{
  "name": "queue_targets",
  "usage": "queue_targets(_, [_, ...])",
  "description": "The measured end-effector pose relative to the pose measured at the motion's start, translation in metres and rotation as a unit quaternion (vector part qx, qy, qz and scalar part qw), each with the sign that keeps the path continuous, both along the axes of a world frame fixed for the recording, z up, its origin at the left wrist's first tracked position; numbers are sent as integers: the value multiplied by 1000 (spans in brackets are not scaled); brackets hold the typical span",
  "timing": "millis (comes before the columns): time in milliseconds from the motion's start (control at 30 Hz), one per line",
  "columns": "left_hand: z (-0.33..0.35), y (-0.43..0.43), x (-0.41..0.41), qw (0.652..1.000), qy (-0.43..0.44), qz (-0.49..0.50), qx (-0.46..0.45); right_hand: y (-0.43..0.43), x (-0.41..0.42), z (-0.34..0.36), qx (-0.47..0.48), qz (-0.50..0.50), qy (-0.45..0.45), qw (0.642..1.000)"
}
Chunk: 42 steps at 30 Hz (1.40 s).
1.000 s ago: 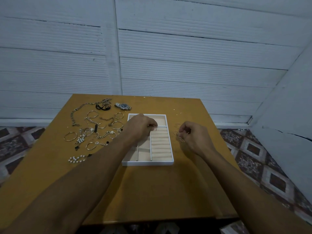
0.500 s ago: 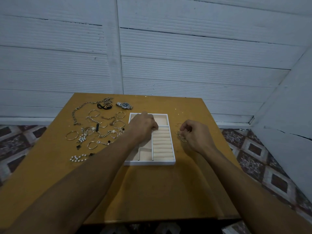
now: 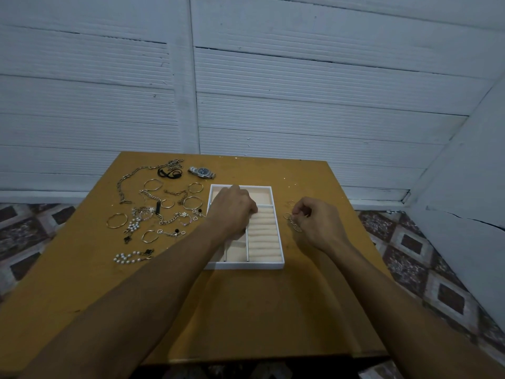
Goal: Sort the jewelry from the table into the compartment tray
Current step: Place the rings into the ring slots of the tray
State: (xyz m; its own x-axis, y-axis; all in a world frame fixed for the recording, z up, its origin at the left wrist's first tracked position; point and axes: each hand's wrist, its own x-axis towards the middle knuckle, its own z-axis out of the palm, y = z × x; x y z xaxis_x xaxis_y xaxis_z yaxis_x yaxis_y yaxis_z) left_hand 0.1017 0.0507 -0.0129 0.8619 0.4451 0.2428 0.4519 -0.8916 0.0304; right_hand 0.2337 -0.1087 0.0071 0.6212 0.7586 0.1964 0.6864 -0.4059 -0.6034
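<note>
The white compartment tray [image 3: 246, 265] with beige lining lies mid-table. My left hand [image 3: 232, 210] hovers over its upper part, fingers bunched and pressed down at the top of the ring rolls [image 3: 263, 236]. Whatever is under the fingertips is hidden. To the tray's right, my right hand [image 3: 318, 224] has thumb and finger pinched on a cluster of small rings [image 3: 293, 224] on the table. Loose jewelry lies left of the tray: a wristwatch [image 3: 201, 171], a chain necklace [image 3: 123, 184], a thin bangle [image 3: 117, 220], a pearl bracelet [image 3: 128, 257] and several chains and hoops.
The orange-brown table [image 3: 246, 310] stands against a white panelled wall [image 3: 273, 91]. Its right edge drops to a patterned tile floor [image 3: 410, 255]. One more small ring [image 3: 291, 202] lies just beyond my right hand. A black cord [image 3: 168, 173] sits near the watch.
My left hand has lowered its fingertips from just above the ring rolls onto them. My right hand has stayed at the small rings, barely shifting.
</note>
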Motion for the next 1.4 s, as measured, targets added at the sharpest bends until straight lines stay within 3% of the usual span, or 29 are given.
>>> queue_targets(667, [10, 14, -28, 995, -79, 41, -54, 63, -14, -10, 30, 53, 25, 998])
queue_targets(1100, [17, 0, -32, 993, -86, 49, -67, 63, -11, -20, -61, 96, -163, 980])
queue_targets(1400, [18, 1, -33, 992, -87, 48, -77, 58, -9, -19, -99, 123, -218, 963])
